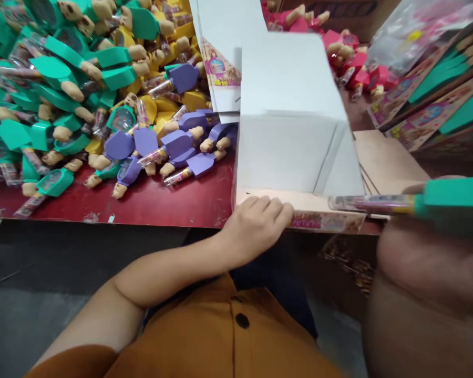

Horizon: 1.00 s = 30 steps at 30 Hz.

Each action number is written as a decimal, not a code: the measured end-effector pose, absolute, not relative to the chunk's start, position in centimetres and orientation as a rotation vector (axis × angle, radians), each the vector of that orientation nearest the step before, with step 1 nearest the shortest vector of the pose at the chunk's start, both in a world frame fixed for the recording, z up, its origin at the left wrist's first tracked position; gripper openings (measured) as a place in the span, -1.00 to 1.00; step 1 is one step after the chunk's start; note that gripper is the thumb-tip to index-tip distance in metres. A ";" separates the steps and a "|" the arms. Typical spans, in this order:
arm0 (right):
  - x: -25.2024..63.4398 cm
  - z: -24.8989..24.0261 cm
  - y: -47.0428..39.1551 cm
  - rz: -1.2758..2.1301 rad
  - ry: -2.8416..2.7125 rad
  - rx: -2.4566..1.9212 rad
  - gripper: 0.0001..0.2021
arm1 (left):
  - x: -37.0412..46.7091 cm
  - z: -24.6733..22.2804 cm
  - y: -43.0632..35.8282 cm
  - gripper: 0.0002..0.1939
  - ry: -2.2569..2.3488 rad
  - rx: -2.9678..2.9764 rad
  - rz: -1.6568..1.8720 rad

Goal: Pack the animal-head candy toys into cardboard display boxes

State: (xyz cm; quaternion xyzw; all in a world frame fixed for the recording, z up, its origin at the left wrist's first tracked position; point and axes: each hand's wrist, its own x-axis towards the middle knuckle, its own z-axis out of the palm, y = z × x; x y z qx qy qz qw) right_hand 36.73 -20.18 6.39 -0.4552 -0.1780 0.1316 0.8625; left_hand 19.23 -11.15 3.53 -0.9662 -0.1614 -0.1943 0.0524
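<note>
Beside white box (295, 115), toy heap (102, 100)

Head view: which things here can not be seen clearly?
- Right hand: blurred, too near the camera; its grip on the green toy is unclear.
- White carton: its walls hide the inside.
- Left hand: fingertips hidden over the carton's front flap.
- Flap print: too small to read.

free: bare red table (173, 202) | blocked: toy pile (102, 105), white box (291, 115)
</note>
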 end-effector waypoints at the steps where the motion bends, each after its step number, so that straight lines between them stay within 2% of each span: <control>1: 36.1 5.8 -19.9 0.148 -0.545 -0.981 -0.65 | 18.5 3.0 -12.1 -0.86 -0.491 -2.886 -0.699; 3: 35.0 4.3 -19.2 -0.004 -0.896 -1.100 -0.76 | 17.1 2.0 -13.8 -0.87 -0.500 -2.797 -0.853; 5: 33.9 2.9 -18.5 0.082 -1.055 -1.187 -0.79 | 16.2 1.0 -14.8 -0.87 -0.488 -2.771 -0.894; 9: 32.0 0.8 -16.7 0.290 -1.098 -1.111 -0.68 | 15.9 -1.1 -15.1 -0.83 -0.443 -2.829 -0.839; 16: 30.5 -0.9 -14.6 0.408 -1.060 -1.186 -0.43 | 15.7 -2.4 -14.9 -0.79 -0.454 -2.833 -0.868; 20: 30.2 -1.0 -14.8 0.395 -1.092 -1.225 -0.47 | 15.7 -2.4 -14.9 -0.79 -0.448 -2.855 -0.900; 25: 30.2 0.2 -15.3 0.456 -1.165 -1.309 -0.66 | 15.9 -2.3 -15.1 -0.81 -0.506 -2.886 -0.903; 30: 30.3 0.2 -14.5 0.369 -1.196 -1.392 -0.64 | 16.0 -2.1 -15.2 -0.81 -0.533 -2.885 -0.922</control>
